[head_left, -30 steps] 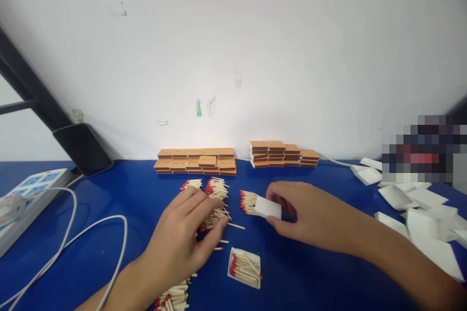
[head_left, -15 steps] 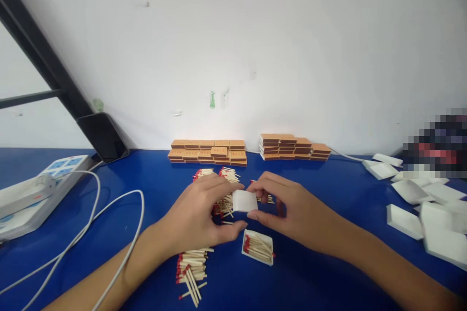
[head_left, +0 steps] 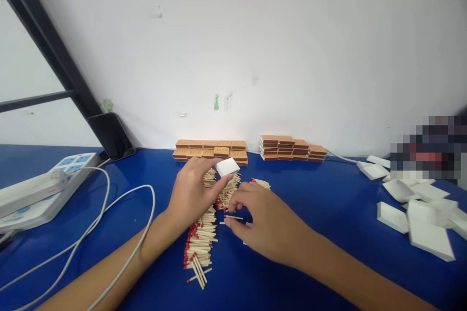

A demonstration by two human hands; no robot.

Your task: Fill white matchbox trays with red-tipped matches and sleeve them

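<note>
My left hand (head_left: 195, 187) is closed on a small white matchbox tray (head_left: 227, 168), gripped at its left end between thumb and fingers. The tray is raised over the matches, its plain white side facing me. My right hand (head_left: 268, 218) is low over the table, thumb and curled forefinger apart. A few loose matches (head_left: 236, 217) lie between and beside those fingertips. Beneath that hand a second white tray (head_left: 248, 240) is mostly hidden. Left of it runs a long pile of red-headed matches (head_left: 202, 238), with more matches (head_left: 229, 189) under the lifted tray.
Orange-brown matchboxes stand stacked along the wall in a left group (head_left: 209, 145) and a right group (head_left: 278, 148). Several white trays (head_left: 425, 228) are heaped at the right. A power strip (head_left: 54, 189), a looping white cable (head_left: 153, 199) and a black phone (head_left: 111, 136) occupy the left.
The white tray has passed wholly to my left hand and moved up and left. My right hand has let go of it and come down over the filled tray, towards the loose matches.
</note>
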